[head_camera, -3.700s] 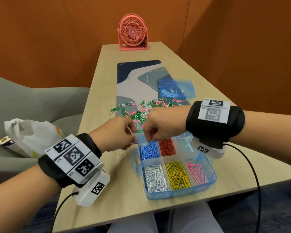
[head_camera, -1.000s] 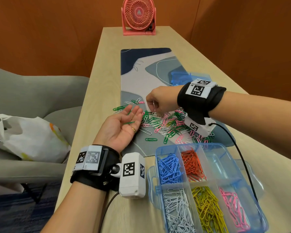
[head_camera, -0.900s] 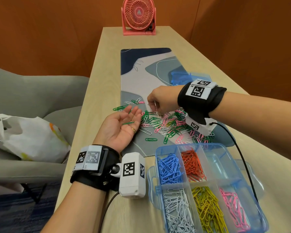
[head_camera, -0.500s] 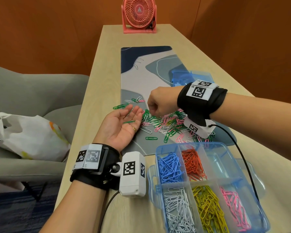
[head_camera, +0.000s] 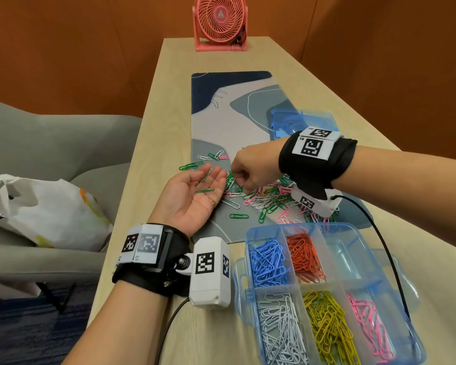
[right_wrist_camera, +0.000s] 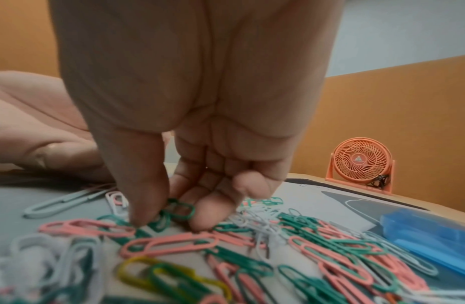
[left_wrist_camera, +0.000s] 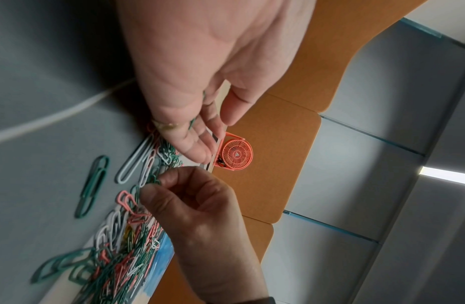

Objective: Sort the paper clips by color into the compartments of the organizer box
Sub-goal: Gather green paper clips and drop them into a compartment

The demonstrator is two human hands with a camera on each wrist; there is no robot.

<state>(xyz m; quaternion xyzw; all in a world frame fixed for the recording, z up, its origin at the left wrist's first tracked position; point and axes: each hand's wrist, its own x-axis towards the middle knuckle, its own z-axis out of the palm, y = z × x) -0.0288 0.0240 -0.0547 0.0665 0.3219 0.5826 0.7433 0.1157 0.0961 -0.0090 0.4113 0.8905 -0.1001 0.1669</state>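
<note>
My left hand [head_camera: 195,193] lies palm up on the desk mat [head_camera: 234,114], fingers relaxed, with two green clips [head_camera: 204,191] loose on the palm. My right hand [head_camera: 241,177] reaches down at the left end of the mixed pile [head_camera: 271,198] of green, pink and white clips. In the right wrist view its thumb and fingertips pinch a green clip [right_wrist_camera: 180,209] against the pile. The clear blue organizer box [head_camera: 241,280] stands in front, holding blue [head_camera: 267,262], orange [head_camera: 304,256], white [head_camera: 282,330], yellow [head_camera: 327,333] and pink [head_camera: 369,325] clips; one compartment [head_camera: 348,254] holds none.
The box's blue lid [head_camera: 303,122] lies on the mat behind my right wrist. A pink desk fan [head_camera: 220,22] stands at the table's far end. A few stray clips [head_camera: 213,156] lie beyond my left fingertips. A grey chair with a plastic bag [head_camera: 45,206] stands left of the table.
Both hands left the box for the pile. Over the last second my right hand dropped from just above the pile onto its left end, beside my left fingertips. The left hand stayed palm up.
</note>
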